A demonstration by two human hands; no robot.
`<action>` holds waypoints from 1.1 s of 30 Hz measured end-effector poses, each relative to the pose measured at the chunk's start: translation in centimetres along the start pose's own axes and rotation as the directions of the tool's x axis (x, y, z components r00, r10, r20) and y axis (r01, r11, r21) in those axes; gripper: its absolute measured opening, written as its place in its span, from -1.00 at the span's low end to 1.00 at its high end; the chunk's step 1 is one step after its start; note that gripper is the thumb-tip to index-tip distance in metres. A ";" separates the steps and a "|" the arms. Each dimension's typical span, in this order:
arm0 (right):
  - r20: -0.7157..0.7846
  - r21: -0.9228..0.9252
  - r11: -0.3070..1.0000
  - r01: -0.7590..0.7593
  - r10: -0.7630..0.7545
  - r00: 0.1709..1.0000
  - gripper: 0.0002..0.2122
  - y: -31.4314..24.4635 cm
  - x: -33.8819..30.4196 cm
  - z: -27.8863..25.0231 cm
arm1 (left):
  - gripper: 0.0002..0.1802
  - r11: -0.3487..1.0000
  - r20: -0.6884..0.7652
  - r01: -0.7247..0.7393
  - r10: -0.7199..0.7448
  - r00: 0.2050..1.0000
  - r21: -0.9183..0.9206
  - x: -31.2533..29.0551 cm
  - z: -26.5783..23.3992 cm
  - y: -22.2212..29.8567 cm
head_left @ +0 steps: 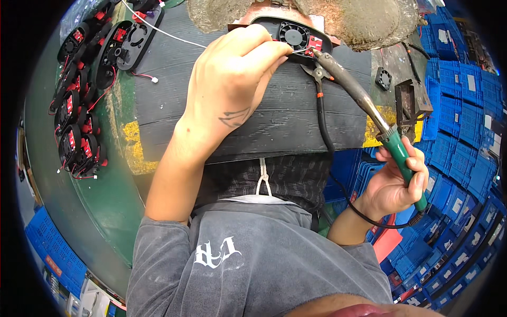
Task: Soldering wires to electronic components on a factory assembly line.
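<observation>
My right hand is wrapped round the green handle of a soldering iron. The iron slants up and left, its tip at a small red circuit board. That board sits beside a black fan in an oval black housing at the bench's far side. My left hand pinches thin solder wire, its end reaching the board near the iron's tip. The wire trails off to the upper left. Part of the housing is hidden behind my left fingers. Cutting pliers lie just below the housing.
Several black housings with red boards and wires are gathered at the left. A loose fan and a rusty metal stand are at the right. Rough grey-brown slabs flank the housing. Blue crates are stacked beyond the right edge.
</observation>
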State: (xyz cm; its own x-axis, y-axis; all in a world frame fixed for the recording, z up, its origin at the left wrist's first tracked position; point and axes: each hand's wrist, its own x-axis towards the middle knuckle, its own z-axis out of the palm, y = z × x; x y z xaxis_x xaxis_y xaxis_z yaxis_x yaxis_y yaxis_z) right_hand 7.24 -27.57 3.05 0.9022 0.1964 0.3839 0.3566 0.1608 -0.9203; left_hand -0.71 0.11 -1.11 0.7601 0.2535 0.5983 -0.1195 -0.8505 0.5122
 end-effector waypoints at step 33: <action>-0.038 -0.030 1.000 0.001 -0.002 0.999 -0.66 0.0 0.3 -0.5 | -0.83 1.000 -0.047 -0.022 0.021 0.999 -0.004 0.0 0.1 -0.3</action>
State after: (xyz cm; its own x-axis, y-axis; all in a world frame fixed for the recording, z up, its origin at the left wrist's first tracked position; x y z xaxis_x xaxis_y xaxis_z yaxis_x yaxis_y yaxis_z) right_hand 7.65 -27.95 3.13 0.9100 0.1591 0.3829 0.3648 0.1321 -0.9217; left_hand -0.60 0.29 -1.33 0.7265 0.2566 0.6375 -0.1387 -0.8538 0.5017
